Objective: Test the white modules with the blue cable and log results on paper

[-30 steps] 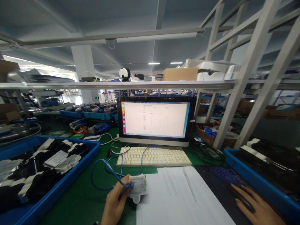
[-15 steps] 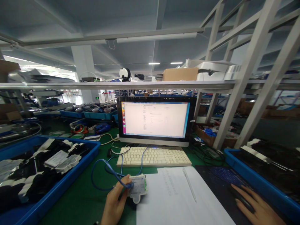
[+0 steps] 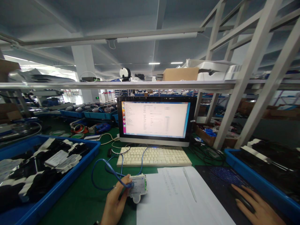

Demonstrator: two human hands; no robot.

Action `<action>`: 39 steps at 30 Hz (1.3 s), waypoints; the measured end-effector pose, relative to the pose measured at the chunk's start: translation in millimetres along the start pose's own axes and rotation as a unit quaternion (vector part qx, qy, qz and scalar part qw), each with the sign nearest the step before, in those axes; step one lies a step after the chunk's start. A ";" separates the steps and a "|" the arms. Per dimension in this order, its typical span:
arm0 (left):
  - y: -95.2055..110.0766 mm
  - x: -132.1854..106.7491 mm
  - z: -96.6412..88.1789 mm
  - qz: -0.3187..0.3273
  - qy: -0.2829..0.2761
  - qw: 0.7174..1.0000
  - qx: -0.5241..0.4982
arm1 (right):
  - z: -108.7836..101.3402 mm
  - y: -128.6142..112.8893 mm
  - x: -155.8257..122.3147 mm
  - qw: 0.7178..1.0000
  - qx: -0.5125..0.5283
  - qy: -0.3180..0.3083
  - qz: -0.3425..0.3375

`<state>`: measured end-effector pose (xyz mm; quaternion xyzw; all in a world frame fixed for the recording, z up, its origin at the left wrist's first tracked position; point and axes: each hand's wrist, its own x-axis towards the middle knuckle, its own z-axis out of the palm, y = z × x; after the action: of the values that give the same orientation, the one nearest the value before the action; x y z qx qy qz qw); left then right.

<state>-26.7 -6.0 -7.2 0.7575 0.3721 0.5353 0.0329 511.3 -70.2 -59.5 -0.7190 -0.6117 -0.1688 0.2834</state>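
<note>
Between the fingers and thumb of my left hand [image 3: 115, 200] is the end of a blue cable [image 3: 105, 165], held against a small white module [image 3: 138, 187] with a printed label and a green edge. The module sits at the left border of a white paper sheet [image 3: 178, 203]. My right hand [image 3: 255, 203] rests over a black computer mouse [image 3: 243, 201] on a dark mouse pad [image 3: 215, 181]. A monitor [image 3: 154, 120] with a lit window of text stands ahead, and a cream keyboard [image 3: 154, 157] lies below it.
A silver pen [image 3: 189, 184] lies on the paper. To the left, a blue tray [image 3: 91, 153] holds black and white parts; another blue tray [image 3: 260, 187] flanks the mouse pad. Dark cables [image 3: 206, 153] bunch beside the monitor. A shelf [image 3: 140, 85] spans above it.
More text has appeared on the monitor, with a new list at its left and entries at its right. Both hands look unmoved.
</note>
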 end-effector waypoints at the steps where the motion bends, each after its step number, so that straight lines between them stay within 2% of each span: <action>1: -0.8 -0.6 0.4 -0.003 -0.001 1.000 -0.001 | -0.5 -0.1 0.3 1.000 0.007 -0.006 0.001; 5: -2.0 -2.5 2.1 -0.006 -0.001 1.000 0.000 | -2.1 -1.9 2.0 0.999 0.026 -0.022 0.010; 8: 0.7 -4.3 2.0 -0.012 0.010 1.000 0.007 | -11.3 -14.1 3.9 1.000 0.001 0.006 0.011; 11: 3.6 -6.5 -1.2 -0.074 0.064 0.995 0.011 | -32.7 -44.0 7.9 0.995 -0.047 0.083 -0.003; 14: 3.0 -6.3 -5.4 -0.155 0.116 0.980 0.038 | -54.2 -90.0 15.3 0.994 -0.009 0.104 -0.013; 15: 2.3 -5.2 -6.5 -0.173 0.120 0.976 0.055 | -58.3 -107.0 18.6 0.997 0.020 0.069 -0.005; 17: 1.4 -1.8 -7.7 -0.198 0.108 0.970 0.093 | -59.8 -139.6 26.9 0.995 0.073 -0.057 0.025; 18: 1.4 0.1 -7.9 -0.207 0.095 0.967 0.111 | -57.4 -153.8 31.9 0.988 0.084 -0.123 0.040; 20: 2.3 3.6 -7.8 -0.228 0.066 0.961 0.139 | -48.0 -176.0 43.1 0.971 0.097 -0.208 0.074; 23: 4.6 6.2 -7.4 -0.271 0.006 0.949 0.164 | -29.9 -191.9 60.2 0.940 0.150 -0.280 0.125; 26: 6.7 6.5 -6.9 -0.295 -0.053 0.936 0.183 | -18.3 -193.9 73.6 0.907 0.211 -0.336 0.143; 30: 7.8 6.5 -5.9 -0.303 -0.099 0.928 0.194 | -21.2 -199.8 79.0 0.860 0.304 -0.373 0.172; 35: 8.7 7.0 -4.8 -0.293 -0.119 0.926 0.206 | -24.1 -234.5 56.2 0.806 0.441 -0.332 0.212; 39: 10.2 7.6 -5.5 -0.293 -0.112 0.927 0.204 | -8.7 -260.3 29.4 0.789 0.492 -0.297 0.216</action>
<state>-24.8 -10.7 5.7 0.6598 0.6729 0.3261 0.0747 264.0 -28.9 17.0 -0.6105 -0.4948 0.4425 0.4321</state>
